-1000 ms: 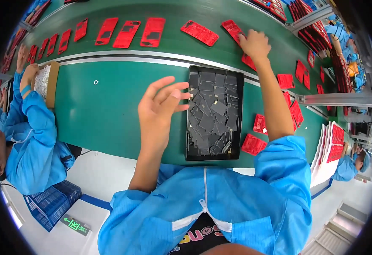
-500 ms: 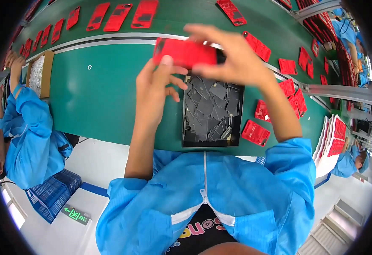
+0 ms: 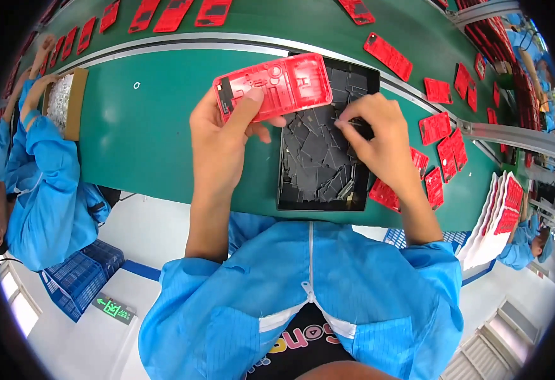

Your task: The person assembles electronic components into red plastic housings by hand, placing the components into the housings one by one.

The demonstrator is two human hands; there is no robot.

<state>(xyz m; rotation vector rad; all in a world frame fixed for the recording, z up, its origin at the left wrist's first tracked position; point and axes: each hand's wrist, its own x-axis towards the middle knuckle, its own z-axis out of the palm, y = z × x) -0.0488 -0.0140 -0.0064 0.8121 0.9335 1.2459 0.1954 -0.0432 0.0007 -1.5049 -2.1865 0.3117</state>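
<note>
My left hand (image 3: 223, 136) holds a red plastic phone-back shell (image 3: 284, 85) by its left end, its inner side up, just above the far edge of a black tray (image 3: 318, 206). The tray lies on the green table (image 3: 151, 126) and holds several thin black pieces (image 3: 315, 158). My right hand (image 3: 379, 136) is down in the tray's right part. Its thumb and fingertips pinch one small black piece there.
More red shells (image 3: 442, 149) lie right of the tray and on the green belt (image 3: 388, 56) beyond it. A stack of white trays (image 3: 502, 215) stands at the right. A co-worker in blue (image 3: 43, 183) works at a box of white parts (image 3: 62, 101) on the left.
My right hand took a red shell from the belt and brought it over the tray. My left hand took hold of it, and the right hand dropped into the tray.
</note>
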